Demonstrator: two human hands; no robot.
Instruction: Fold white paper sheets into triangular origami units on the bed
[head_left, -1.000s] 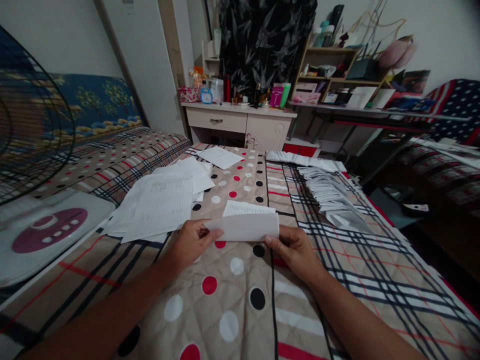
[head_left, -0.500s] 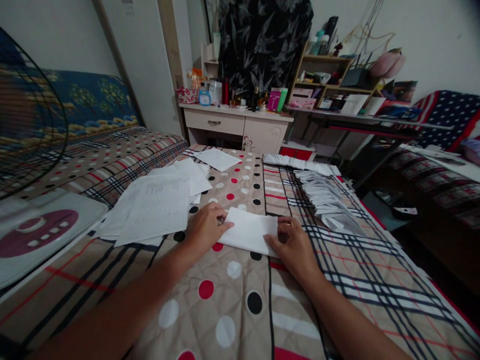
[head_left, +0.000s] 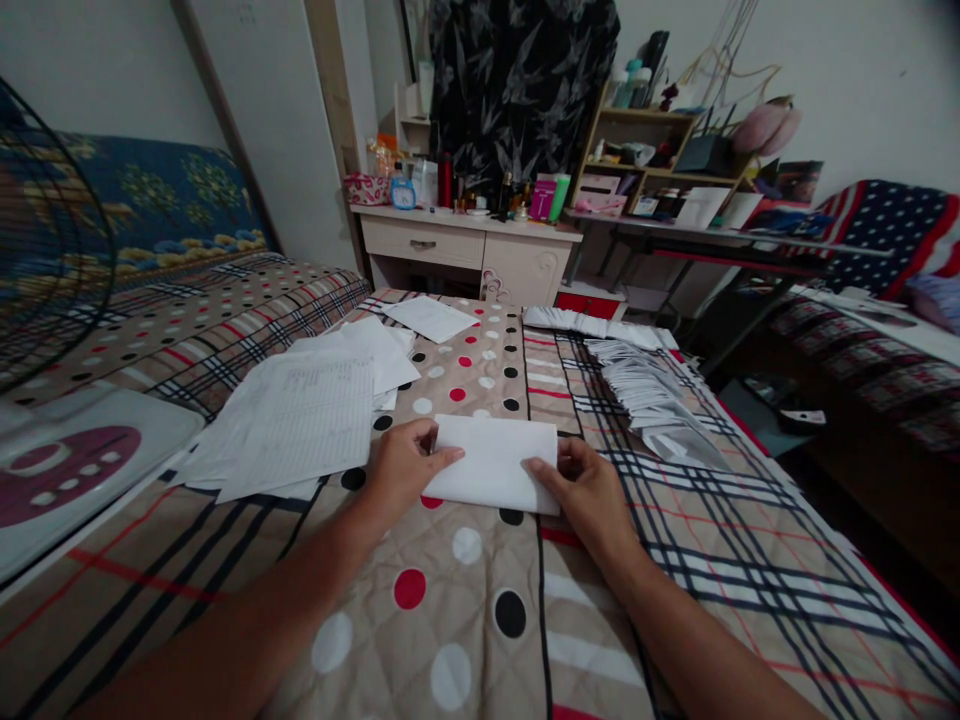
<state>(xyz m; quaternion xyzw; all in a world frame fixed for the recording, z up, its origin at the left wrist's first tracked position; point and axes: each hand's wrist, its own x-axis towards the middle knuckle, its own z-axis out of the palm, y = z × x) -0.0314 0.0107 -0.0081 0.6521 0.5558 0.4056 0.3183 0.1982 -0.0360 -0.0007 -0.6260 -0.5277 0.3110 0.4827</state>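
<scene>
A folded sheet of white paper (head_left: 491,465) is held between my two hands just above the bedspread (head_left: 420,640). My left hand (head_left: 405,465) pinches its left end, thumb on top and the fingers curled behind. At the right end my right hand (head_left: 589,490) grips it the same way, its thumb lying on the paper's face. To the left of my left hand lies a loose pile of paper sheets (head_left: 300,410), the top one ruled and written on. Beyond my right hand a fanned row of folded papers (head_left: 649,395) rests on the plaid part of the bedspread.
A single sheet (head_left: 431,318) and another row of folded papers (head_left: 600,325) lie near the bed's far side. The base of a fan (head_left: 90,450) stands at the left, its round guard above. Past the bed are a white dresser (head_left: 427,245) and a shelf (head_left: 645,175).
My left hand has shifted slightly left along the paper, now pinching its end. The paper's upper edge looks straighter, and the view has moved slightly. Both hands keep their hold.
</scene>
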